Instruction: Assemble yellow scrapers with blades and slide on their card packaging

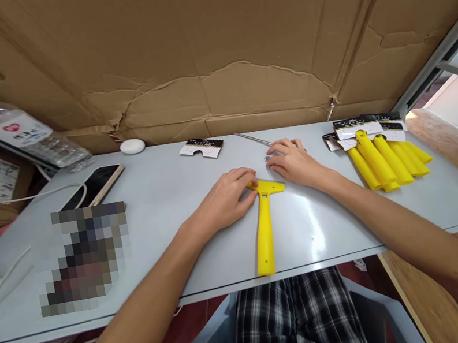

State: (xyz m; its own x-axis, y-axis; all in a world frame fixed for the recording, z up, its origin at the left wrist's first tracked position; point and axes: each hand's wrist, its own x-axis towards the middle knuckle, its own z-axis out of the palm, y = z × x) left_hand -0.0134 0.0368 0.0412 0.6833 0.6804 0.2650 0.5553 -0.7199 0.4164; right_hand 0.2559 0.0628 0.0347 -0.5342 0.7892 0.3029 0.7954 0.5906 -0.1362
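A yellow plastic scraper (pixel 264 230) lies on the table, its wide head away from me and its handle towards the front edge. My left hand (pixel 233 197) is closed on the left end of that head, thumb and fingers pinching it. Just right of the scraper, my right hand (pixel 293 162) rests low over the tabletop with bent fingers apart. A tiny metal piece (pixel 265 159), too small to name, lies at its fingertips. Behind this hand is a thin metal rod (pixel 252 138), its near end hidden by the fingers.
Several yellow handles (pixel 376 161) with black-and-white cards (pixel 357 127) are piled at the right. Another card (pixel 201 148) and a white oval case (pixel 132 146) lie at the back. A phone (pixel 93 187), a plastic bottle (pixel 24 132) and cables are left. Cardboard (pixel 206 35) walls the back.
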